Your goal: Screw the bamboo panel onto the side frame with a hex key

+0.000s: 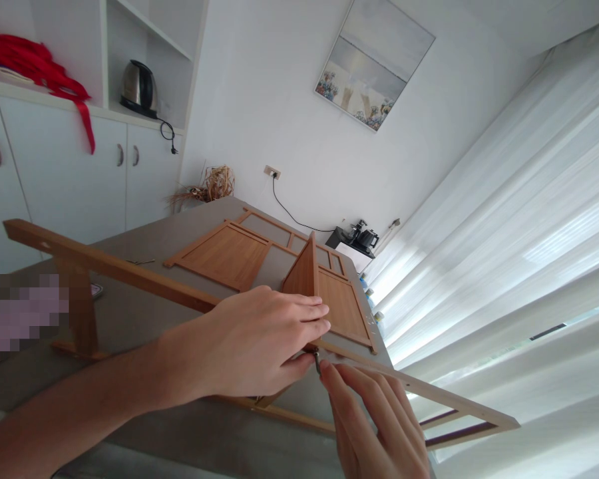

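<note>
Pinching a slim, dark metal piece (317,361) between thumb and forefinger, the right hand (374,416) sat just below the joint of a brown wooden frame (130,269) and an upright brown wooden panel (307,269). The frame stood on the grey-topped bench (180,231), its long upper rail slanting down to the right; its right end had open windows and a paler edge. The panel rose from that rail, its narrow edge facing the person.

The left hand (259,342) lay over the joint, fingers straight and nearly together across the panel's near edge, thumb close to the metal piece — how firmly it gripped, I could not tell.

Beyond the joint, two flat, brown wooden panels lay on either side of the upright one. Bare bench top remained at the far left, while the frame's right end appeared past the bench's right edge — toward a sheer white curtain (504,253).
</note>
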A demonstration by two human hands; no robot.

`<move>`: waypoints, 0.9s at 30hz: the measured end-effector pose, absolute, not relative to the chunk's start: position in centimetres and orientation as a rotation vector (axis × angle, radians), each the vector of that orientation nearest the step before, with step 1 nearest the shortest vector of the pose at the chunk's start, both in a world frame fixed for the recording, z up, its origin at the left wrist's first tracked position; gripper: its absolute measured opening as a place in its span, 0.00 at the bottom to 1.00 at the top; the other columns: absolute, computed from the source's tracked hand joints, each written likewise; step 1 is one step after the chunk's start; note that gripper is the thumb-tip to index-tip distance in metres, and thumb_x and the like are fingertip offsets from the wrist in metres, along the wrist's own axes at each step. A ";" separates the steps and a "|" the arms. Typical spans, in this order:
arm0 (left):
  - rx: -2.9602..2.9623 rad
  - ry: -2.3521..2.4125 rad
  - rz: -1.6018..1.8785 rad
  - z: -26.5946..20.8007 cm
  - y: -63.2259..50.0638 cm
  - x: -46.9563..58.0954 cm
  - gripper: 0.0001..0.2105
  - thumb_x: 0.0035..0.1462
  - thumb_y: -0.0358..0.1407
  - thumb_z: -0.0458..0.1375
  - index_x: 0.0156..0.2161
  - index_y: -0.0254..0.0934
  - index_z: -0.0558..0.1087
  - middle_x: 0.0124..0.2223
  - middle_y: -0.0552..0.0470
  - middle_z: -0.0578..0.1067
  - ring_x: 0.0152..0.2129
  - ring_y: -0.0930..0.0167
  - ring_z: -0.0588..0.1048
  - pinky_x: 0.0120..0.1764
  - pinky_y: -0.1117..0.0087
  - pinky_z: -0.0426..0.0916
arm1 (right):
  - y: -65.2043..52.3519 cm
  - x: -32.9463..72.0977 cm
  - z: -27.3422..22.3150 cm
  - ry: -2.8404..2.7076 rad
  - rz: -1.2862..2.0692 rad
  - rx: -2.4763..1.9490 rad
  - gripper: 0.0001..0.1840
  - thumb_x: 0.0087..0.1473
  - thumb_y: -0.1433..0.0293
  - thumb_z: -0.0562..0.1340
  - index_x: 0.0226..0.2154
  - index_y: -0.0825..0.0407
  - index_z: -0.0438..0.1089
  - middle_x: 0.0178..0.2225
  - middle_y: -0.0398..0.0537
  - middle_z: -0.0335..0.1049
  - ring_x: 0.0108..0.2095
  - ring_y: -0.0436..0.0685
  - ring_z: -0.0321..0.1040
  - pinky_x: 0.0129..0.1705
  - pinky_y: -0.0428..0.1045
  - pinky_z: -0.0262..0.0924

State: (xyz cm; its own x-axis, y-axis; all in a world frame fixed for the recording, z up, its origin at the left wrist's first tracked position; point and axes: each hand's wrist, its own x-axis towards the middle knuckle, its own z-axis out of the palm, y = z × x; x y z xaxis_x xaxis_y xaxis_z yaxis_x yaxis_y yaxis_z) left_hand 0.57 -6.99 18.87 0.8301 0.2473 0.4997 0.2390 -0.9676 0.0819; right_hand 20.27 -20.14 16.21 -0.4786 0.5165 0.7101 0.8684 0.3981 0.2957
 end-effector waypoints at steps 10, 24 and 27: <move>3.002 0.402 0.827 18.7 -6.9 0.6 0.18 0.71 0.38 0.54 0.62 0.39 0.73 0.66 0.54 0.72 0.64 0.70 0.70 0.55 0.71 0.71 | -20.2 19.0 17.4 -2.146 -1.053 -1.242 0.17 0.64 0.86 0.55 0.48 0.58 0.75 0.41 0.53 0.81 0.41 0.58 0.77 0.46 0.55 0.62; 3.036 0.413 0.803 18.4 -6.8 0.6 0.18 0.72 0.39 0.53 0.62 0.38 0.72 0.67 0.55 0.71 0.65 0.72 0.68 0.54 0.70 0.71 | -20.2 18.9 18.4 -2.192 -1.074 -1.232 0.17 0.65 0.84 0.54 0.45 0.55 0.75 0.39 0.49 0.81 0.41 0.56 0.78 0.48 0.54 0.63; 3.038 0.409 0.805 18.4 -6.9 0.6 0.18 0.71 0.39 0.53 0.62 0.38 0.72 0.66 0.55 0.72 0.65 0.72 0.68 0.53 0.70 0.71 | -20.5 18.6 19.0 -2.225 -1.167 -1.292 0.16 0.65 0.82 0.56 0.44 0.52 0.76 0.41 0.48 0.82 0.43 0.55 0.78 0.51 0.53 0.64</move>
